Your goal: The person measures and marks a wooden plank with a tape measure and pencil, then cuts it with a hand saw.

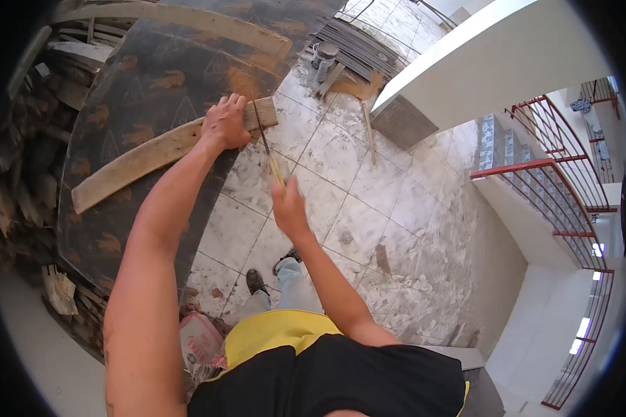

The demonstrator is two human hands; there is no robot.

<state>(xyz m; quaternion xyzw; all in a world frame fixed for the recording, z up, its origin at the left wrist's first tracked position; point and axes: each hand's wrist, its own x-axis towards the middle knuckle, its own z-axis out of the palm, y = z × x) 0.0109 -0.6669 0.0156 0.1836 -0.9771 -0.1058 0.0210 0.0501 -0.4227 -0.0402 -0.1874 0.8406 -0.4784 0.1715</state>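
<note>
Plank (146,158) under left hand (226,123); saw (275,166) in right hand (289,208).
Left fingers clasp plank, long end toward eight o'clock; right fingers wrap saw, crossing at left hand's three o'clock.

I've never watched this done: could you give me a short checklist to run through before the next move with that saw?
1. Plank held: ok, the left hand holds it near one end.
2. Saw in hand: ok, the right hand grips its handle.
3. Saw across the plank: ok, it crosses near the same end.
4. Left fingers well away from the saw: not ok, I'd say; they sit close beside it.
5. Clean floor: not ok, it is smeared and littered.
6. Cut depth: cannot tell from this view.
</note>
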